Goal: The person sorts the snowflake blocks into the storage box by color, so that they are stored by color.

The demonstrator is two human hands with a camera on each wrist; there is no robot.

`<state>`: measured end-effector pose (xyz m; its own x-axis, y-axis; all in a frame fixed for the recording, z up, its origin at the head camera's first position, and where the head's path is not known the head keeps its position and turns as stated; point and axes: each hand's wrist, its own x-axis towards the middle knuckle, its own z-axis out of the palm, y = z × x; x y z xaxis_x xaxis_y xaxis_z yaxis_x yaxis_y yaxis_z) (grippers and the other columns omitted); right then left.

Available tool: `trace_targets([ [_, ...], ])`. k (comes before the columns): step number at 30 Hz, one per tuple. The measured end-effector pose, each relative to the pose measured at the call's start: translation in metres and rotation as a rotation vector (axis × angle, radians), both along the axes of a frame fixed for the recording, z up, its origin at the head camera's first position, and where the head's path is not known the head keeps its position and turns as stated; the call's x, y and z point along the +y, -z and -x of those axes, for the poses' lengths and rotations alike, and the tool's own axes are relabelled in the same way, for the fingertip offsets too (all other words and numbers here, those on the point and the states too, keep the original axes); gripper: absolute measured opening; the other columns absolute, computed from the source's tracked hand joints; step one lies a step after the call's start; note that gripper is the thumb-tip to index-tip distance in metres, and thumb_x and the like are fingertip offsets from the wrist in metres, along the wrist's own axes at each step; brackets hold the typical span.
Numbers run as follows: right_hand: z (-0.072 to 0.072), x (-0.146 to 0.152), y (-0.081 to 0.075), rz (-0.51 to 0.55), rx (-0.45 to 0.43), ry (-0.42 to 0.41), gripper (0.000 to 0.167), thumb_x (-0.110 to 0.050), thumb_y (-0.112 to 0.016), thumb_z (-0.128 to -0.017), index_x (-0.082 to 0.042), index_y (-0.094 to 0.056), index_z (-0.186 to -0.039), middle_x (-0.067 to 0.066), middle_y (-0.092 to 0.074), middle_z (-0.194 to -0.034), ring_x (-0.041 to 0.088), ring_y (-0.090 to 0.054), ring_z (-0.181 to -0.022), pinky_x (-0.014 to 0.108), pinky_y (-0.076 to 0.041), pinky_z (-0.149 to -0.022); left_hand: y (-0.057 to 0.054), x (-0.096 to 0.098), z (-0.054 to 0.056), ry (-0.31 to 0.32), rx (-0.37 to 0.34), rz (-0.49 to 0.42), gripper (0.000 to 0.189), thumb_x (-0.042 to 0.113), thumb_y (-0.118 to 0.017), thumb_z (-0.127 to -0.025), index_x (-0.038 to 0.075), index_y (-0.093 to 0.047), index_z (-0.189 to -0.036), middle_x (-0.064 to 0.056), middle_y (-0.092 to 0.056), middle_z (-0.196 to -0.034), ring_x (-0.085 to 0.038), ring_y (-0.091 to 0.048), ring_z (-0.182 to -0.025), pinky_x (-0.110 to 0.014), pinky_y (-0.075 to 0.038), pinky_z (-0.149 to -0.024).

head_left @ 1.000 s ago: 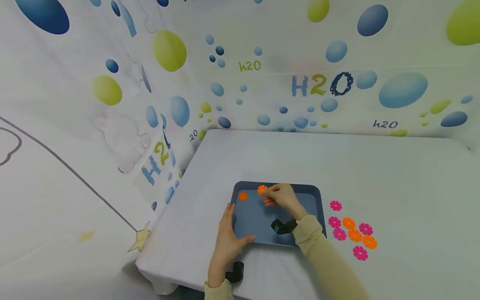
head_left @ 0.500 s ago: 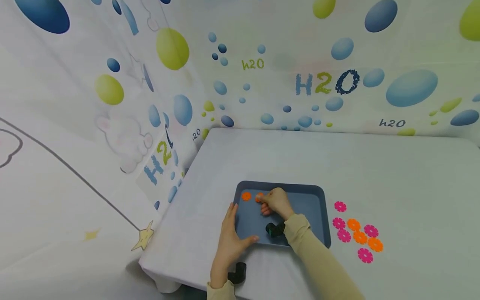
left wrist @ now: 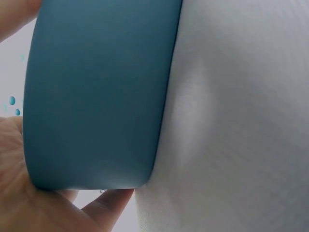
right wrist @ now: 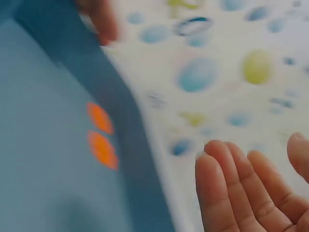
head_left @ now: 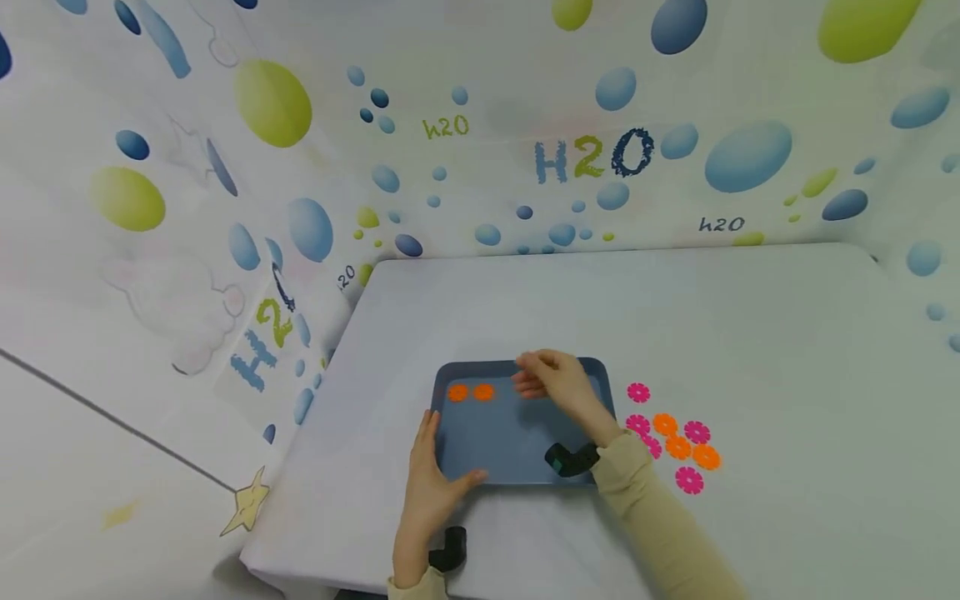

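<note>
A blue-grey rectangular tray (head_left: 495, 450) lies on the white table. Inside it, near the far left corner, sit two orange flower-shaped discs (head_left: 483, 392) side by side. My left hand (head_left: 431, 492) rests against the tray's near left corner, fingers extended along the left side and thumb at the front edge; the left wrist view has the tray wall (left wrist: 96, 96) in front of the palm. Above the tray's far side hovers my right hand (head_left: 558, 383), fingers loosely bent. In the right wrist view that hand (right wrist: 246, 193) holds nothing, its thumb apart from the fingers.
Right of the tray, several pink flower-shaped discs (head_left: 689, 480) and orange flower-shaped discs (head_left: 706, 457) lie in a loose group on the table (head_left: 787, 350). A black device (head_left: 573, 460) is strapped at each wrist. A wall cloth with printed bubbles stands behind.
My right hand set a second orange disc down beside the first, let go, and lifted away to the right. My left hand stays at the tray corner. The head view has turned right.
</note>
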<state>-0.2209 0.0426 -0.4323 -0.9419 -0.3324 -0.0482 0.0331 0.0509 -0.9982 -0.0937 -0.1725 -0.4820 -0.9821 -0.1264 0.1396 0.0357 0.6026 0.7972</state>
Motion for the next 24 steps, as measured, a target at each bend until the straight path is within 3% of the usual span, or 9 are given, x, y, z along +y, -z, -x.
trace_targets([
  [3, -0.003, 0.036, -0.012, 0.036, 0.105, 0.072, 0.040, -0.025, -0.053, -0.100, 0.006, -0.057, -0.125, 0.028, -0.067, -0.113, 0.009, -0.072, -0.086, 0.031, -0.059, -0.080, -0.001, -0.005, -0.002, -0.018, -0.016, 0.009, 0.112, 0.029, -0.088, -0.068, 0.000, -0.021, -0.153, -0.024, -0.013, -0.161, -0.047, -0.017, -0.145, -0.065, -0.022, -0.112],
  [5, -0.009, 0.062, -0.013, 0.002, 0.143, 0.149, 0.038, -0.020, -0.058, -0.098, 0.004, -0.056, -0.126, 0.029, -0.065, -0.118, 0.002, -0.070, -0.088, 0.024, -0.057, -0.082, -0.002, -0.007, -0.004, -0.032, -0.033, 0.017, 0.112, 0.029, -0.088, -0.068, 0.001, -0.021, -0.153, -0.023, -0.013, -0.161, -0.047, -0.017, -0.145, -0.066, -0.022, -0.112],
  [10, -0.027, 0.122, 0.010, -0.204, 0.128, 0.330, 0.040, -0.014, -0.065, -0.093, 0.000, -0.055, -0.130, 0.023, -0.064, -0.125, -0.012, -0.062, -0.092, 0.007, -0.049, -0.081, -0.003, -0.010, -0.004, -0.034, -0.055, 0.033, 0.113, 0.029, -0.088, -0.068, 0.002, -0.019, -0.153, -0.022, -0.011, -0.161, -0.047, -0.015, -0.146, -0.066, -0.021, -0.112],
  [14, -0.038, 0.148, 0.033, -0.323, 0.075, 0.395, 0.044, -0.011, -0.066, -0.091, 0.000, -0.053, -0.132, 0.022, -0.062, -0.128, 0.009, -0.067, -0.105, 0.004, -0.048, -0.079, -0.005, -0.008, -0.001, -0.029, -0.053, 0.031, 0.112, 0.028, -0.087, -0.069, 0.002, -0.019, -0.154, -0.022, -0.010, -0.162, -0.046, -0.015, -0.146, -0.066, -0.020, -0.113],
  [18, -0.044, 0.158, 0.050, -0.465, 0.090, 0.392, 0.050, -0.008, -0.069, -0.088, 0.000, -0.051, -0.134, 0.024, -0.061, -0.128, 0.033, -0.062, -0.114, 0.021, -0.054, -0.088, -0.006, -0.003, 0.001, -0.025, -0.070, 0.012, 0.111, 0.028, -0.087, -0.070, 0.002, -0.018, -0.154, -0.022, -0.010, -0.162, -0.046, -0.013, -0.146, -0.065, -0.019, -0.113],
  [22, -0.047, 0.158, 0.053, -0.604, 0.150, 0.394, 0.052, -0.004, -0.070, -0.085, 0.002, -0.052, -0.133, 0.024, -0.063, -0.121, 0.036, -0.061, -0.105, 0.046, -0.053, -0.092, -0.005, 0.006, 0.004, -0.013, -0.086, -0.021, 0.109, 0.026, -0.085, -0.072, 0.002, -0.016, -0.154, -0.021, -0.008, -0.162, -0.046, -0.011, -0.147, -0.066, -0.019, -0.113],
  [24, -0.046, 0.157, 0.051, -0.647, 0.161, 0.396, 0.048, -0.001, -0.070, -0.084, 0.003, -0.054, -0.129, 0.025, -0.064, -0.116, 0.035, -0.060, -0.099, 0.047, -0.054, -0.087, -0.005, 0.010, 0.005, -0.013, -0.095, -0.029, 0.109, 0.025, -0.085, -0.073, 0.003, -0.016, -0.154, -0.020, -0.007, -0.163, -0.045, -0.011, -0.147, -0.066, -0.018, -0.113],
])
